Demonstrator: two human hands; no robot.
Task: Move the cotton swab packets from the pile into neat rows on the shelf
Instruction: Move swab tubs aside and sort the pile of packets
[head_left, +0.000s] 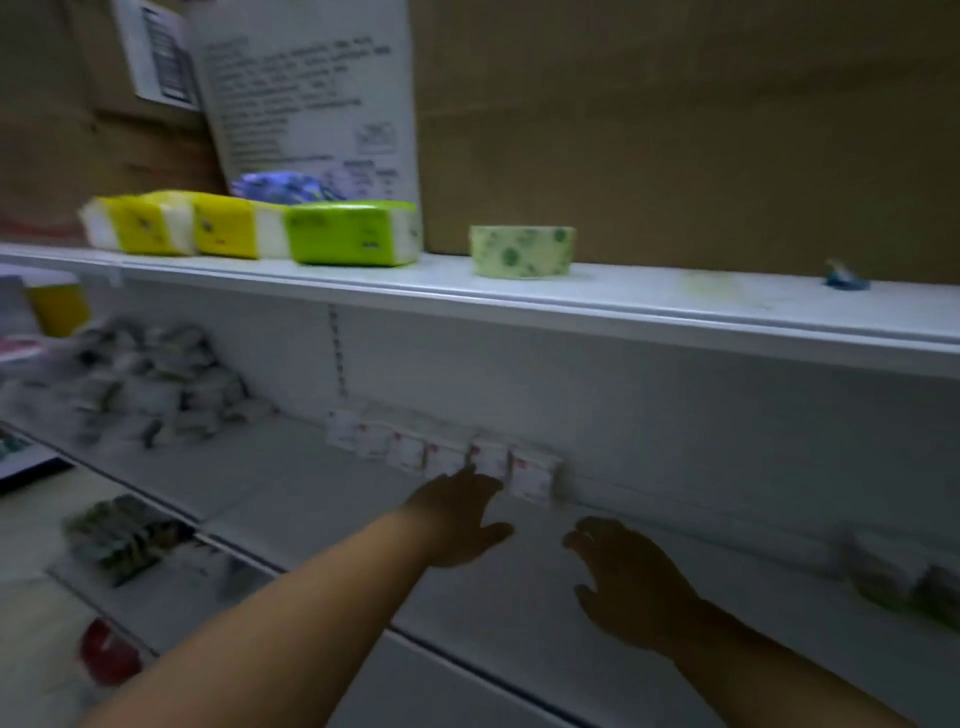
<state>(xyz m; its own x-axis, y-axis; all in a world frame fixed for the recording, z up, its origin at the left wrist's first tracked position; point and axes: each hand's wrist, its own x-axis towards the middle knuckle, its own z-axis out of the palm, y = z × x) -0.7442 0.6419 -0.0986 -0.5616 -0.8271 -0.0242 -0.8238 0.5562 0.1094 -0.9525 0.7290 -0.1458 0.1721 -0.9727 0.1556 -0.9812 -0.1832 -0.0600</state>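
Observation:
A loose pile of white cotton swab packets (145, 384) lies at the left end of the middle shelf (291, 478). Several packets stand upright in a row (441, 454) against the shelf's back wall. My left hand (462, 514) reaches in with fingers stretched, its fingertips at the second packet from the row's right end. The last packet (532, 475) stands just right of it. My right hand (623, 577) hovers over the shelf below and right of the row, fingers spread, holding nothing. The picture is blurred.
The upper shelf (675, 306) carries yellow and green tissue packs (249, 231), a pale green spotted pack (522, 250) and a small blue item (847, 280). More packets (904, 577) sit at the far right of the middle shelf. A lower shelf holds dark packets (124, 535).

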